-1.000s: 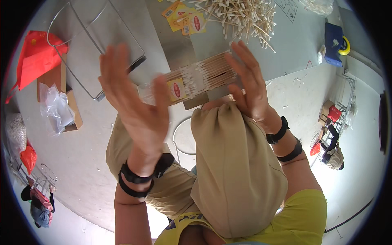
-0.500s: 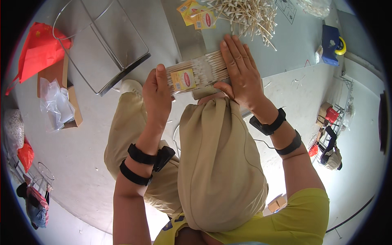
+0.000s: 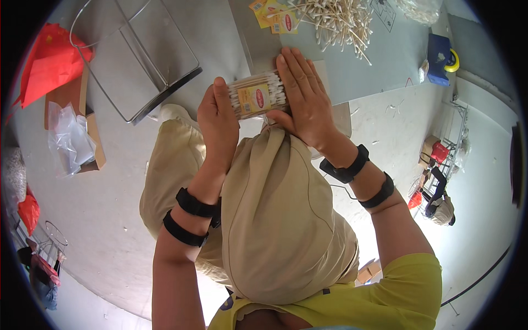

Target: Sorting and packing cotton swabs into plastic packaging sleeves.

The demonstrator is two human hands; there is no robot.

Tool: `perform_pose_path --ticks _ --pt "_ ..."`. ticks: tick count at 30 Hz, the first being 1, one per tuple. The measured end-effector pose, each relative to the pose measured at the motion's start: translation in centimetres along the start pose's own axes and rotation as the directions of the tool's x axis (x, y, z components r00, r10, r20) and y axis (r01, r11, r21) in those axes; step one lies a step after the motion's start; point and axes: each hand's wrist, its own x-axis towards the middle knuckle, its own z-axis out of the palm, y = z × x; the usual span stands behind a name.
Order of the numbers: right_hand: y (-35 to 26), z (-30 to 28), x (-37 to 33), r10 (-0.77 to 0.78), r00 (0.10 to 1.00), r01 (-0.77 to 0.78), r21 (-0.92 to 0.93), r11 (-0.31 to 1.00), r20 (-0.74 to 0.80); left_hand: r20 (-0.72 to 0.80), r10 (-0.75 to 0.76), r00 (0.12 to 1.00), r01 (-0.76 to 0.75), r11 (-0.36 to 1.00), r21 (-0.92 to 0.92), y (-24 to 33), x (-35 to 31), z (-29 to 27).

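Note:
A clear pack of cotton swabs (image 3: 278, 88), with a yellow and red label card at its front, lies sideways above my knee. My left hand (image 3: 217, 124) is closed around its left end, thumb on top. Against the other end rests my right hand (image 3: 309, 104), its fingers stretched out flat and its thumb below the pack. White swab tips show at the pack's right part. On the grey table just beyond, loose cotton swabs (image 3: 341, 22) lie in a heap beside several yellow label cards (image 3: 283, 21).
A metal wire frame (image 3: 165, 82) stands at the left, near a cardboard box (image 3: 94, 137) with clear plastic bags and a red bag (image 3: 52, 60). A blue holder (image 3: 438, 60) with a yellow ring is at the table's right. Racks (image 3: 456, 132) line the right wall.
The pack has become shorter as my right hand moved left toward my left hand. The label card now sits nearer the right hand.

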Motion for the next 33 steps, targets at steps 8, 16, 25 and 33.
perform_pose_path --ticks 8,16,25,33 --pt "3.2 -1.4 2.3 0.332 0.943 -0.173 0.798 0.577 -0.035 0.007 0.015 1.000 -0.015 1.000 0.010 -0.3 -0.1 -0.1" --pt "-1.5 -0.2 2.6 0.207 0.978 -0.104 0.852 0.513 -0.005 -0.049 0.116 0.992 -0.112 0.991 0.070 0.1 -0.5 0.2" --pt "0.2 0.0 3.8 0.237 0.970 -0.067 0.885 0.460 -0.049 -0.039 0.102 0.994 -0.094 0.982 0.166 0.2 -0.3 0.3" --pt "-1.1 0.2 4.5 0.119 0.993 -0.067 0.867 0.495 0.009 -0.038 0.128 0.991 -0.123 0.985 0.117 -0.4 -0.3 0.0"
